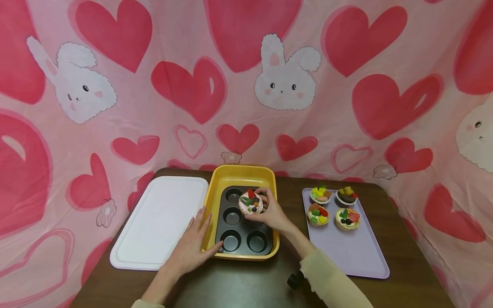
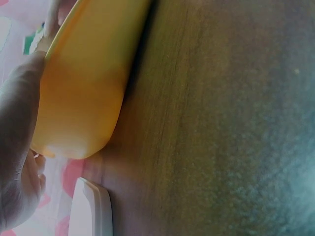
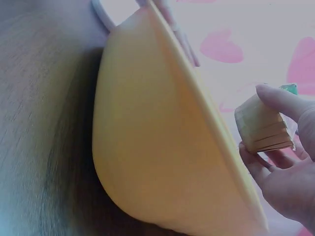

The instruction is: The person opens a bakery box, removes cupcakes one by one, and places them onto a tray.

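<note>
My right hand (image 1: 274,212) pinches a cupcake (image 1: 249,204) between thumb and fingers, over the upper part of a dark muffin pan (image 1: 244,233). White-pink topping, a red fruit piece, a green leaf and dark berries cover the cupcake. In the right wrist view its pale pleated cup (image 3: 258,125) shows above the tub's rim. The pan lies inside a deep yellow tub (image 1: 245,175); the cups that show hold nothing. My left hand (image 1: 188,252) rests at the tub's near left corner, fingers spread along the left rim and thumb reaching over the near edge.
To the right, a lilac tray (image 1: 354,256) bears several cupcakes (image 1: 347,219) at its far end. A white board (image 1: 161,218) lies left of the tub. A small black object (image 1: 295,280) sits by the right sleeve. Heart-patterned cloth (image 1: 239,107) hangs behind the table (image 1: 231,284).
</note>
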Available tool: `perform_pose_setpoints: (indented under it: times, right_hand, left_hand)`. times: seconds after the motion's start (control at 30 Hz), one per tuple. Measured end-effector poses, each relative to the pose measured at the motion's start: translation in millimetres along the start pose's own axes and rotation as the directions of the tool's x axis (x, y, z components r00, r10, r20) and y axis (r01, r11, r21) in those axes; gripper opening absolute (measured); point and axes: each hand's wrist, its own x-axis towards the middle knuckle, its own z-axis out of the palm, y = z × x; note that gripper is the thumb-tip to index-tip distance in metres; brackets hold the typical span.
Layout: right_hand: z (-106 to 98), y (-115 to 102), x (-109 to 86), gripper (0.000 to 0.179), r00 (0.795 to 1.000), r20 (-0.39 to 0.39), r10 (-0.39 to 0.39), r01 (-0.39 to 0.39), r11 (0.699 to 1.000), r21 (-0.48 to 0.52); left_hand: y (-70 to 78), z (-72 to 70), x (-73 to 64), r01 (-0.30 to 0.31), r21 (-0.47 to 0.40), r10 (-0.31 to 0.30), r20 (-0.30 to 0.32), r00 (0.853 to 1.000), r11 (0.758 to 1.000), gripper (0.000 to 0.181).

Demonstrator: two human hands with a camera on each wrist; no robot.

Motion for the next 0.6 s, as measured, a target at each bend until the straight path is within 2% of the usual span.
perform_pose_setpoints:
  times: [0.33, 0.43, 0.6]
  right_hand:
    - [-39.3, -3.8, -36.3, 0.085, 0.998, -0.055, 0.012, -0.014, 0.999, -0.039]
    - [-52.6, -2.8, -51.3, 0.084, 0.994, -0.099, 0.047, -0.053, 0.997, -0.062]
    - [-75.1, -0.4, -83.2, 0.085, 0.974, -0.182, 0.132, -0.147, 0.986, -0.075]
  left_hand:
    - [-0.9, 0.4, -1.7, 0.002, -0.001, -0.002, 0.009, 1.000, 1.000, 0.104]
    - [-0.9, 0.1, -2.2, 0.005, -0.007, -0.005, 0.013, 1.000, 1.000, 0.105]
    - [-1.6, -0.1, -2.0, 0.007, -0.005, -0.007, 0.005, 1.000, 1.000, 0.105]
